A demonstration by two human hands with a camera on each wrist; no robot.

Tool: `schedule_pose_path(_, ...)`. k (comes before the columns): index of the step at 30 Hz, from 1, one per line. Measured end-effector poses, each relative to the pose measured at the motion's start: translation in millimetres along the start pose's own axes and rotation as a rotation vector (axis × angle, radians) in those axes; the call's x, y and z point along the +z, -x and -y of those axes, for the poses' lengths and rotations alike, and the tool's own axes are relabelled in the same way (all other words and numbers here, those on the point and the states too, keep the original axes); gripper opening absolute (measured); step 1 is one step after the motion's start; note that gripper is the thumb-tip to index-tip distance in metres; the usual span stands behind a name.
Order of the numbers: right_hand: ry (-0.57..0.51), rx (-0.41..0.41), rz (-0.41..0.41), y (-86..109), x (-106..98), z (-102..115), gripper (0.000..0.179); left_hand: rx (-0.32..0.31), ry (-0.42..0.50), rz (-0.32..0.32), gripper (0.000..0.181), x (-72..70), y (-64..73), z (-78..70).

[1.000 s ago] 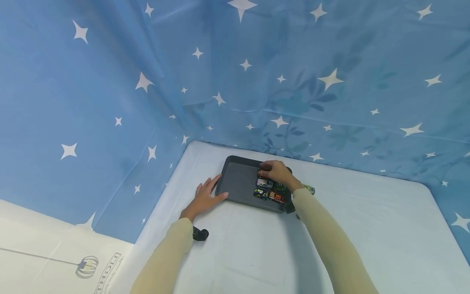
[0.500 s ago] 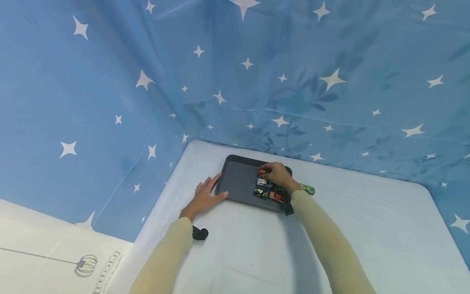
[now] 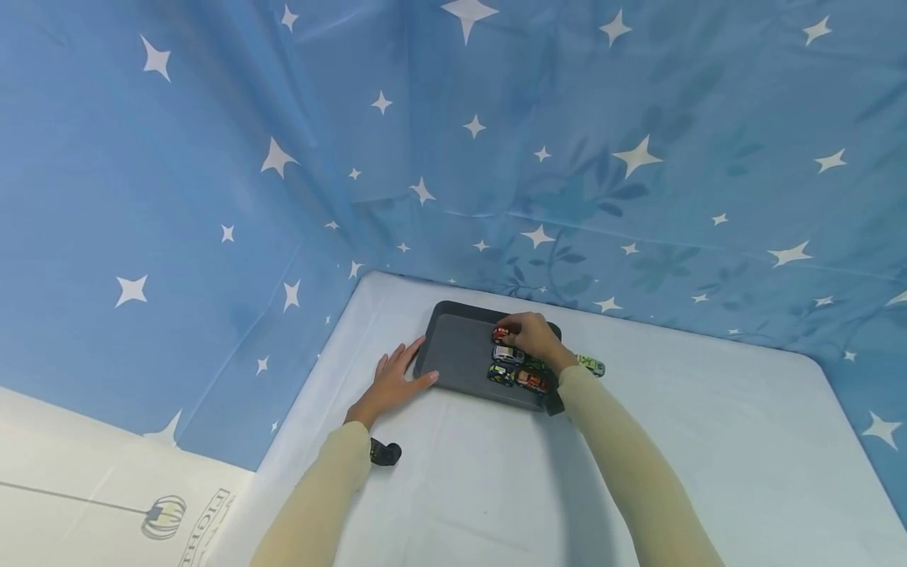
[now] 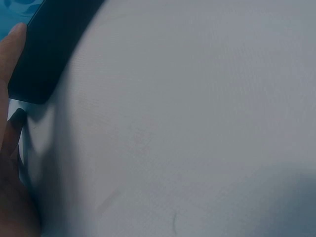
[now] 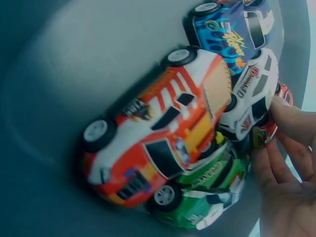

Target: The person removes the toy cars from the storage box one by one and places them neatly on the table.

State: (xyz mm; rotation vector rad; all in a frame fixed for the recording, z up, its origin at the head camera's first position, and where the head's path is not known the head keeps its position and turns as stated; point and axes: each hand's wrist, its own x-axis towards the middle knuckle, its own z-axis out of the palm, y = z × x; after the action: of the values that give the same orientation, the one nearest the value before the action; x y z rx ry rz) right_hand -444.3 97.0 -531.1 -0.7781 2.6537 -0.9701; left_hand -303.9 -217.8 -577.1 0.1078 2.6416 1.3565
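A dark grey tray point(image 3: 453, 350) lies on the white surface. My left hand point(image 3: 390, 386) rests at its left edge, fingers spread and fairly straight; the left wrist view catches part of that hand point(image 4: 10, 64) against the tray's side. Inside the tray's right half, my right hand point(image 3: 533, 335) pinches a small red toy car point(image 3: 500, 335) near the far wall. Just in front of it are a white toy car point(image 3: 508, 354), a blue one point(image 3: 501, 374) and an orange-and-white one point(image 3: 531, 381). A green toy car point(image 5: 212, 182) sits beside the orange one. Fingers partly hide the red car.
Outside the tray, to its right, a yellow-green toy car point(image 3: 591, 365) lies on the white table point(image 3: 708, 441), partly behind the right forearm. A blue star-patterned sheet point(image 3: 638, 236) hangs along the back and left sides of the table.
The red toy car, largely covered by my right hand a second ago, shows more clearly as the fingers shift slightly. My left hand stays at the tray's edge.
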Motion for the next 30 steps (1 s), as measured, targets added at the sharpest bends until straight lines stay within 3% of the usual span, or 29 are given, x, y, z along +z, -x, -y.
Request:
schedule_pose_path(12, -0.042, -0.025, -0.022, 7.0, -19.9, 5.4, 0.031, -0.049, -0.006, 0.02, 0.092, 1.7, -0.9, -0.5)
schedule_pose_path(22, -0.024, -0.009, -0.035, 15.4, -36.3, 5.4, 0.031, 0.005, 0.007, -0.007, 0.092, -2.8, 2.8, -4.9)
schedule_pose_path(30, -0.026, 0.001, -0.049, 30.7, -55.6, -2.8, 0.033, -0.015, -0.011, 0.008, 0.091, -1.9, 2.0, -6.5)
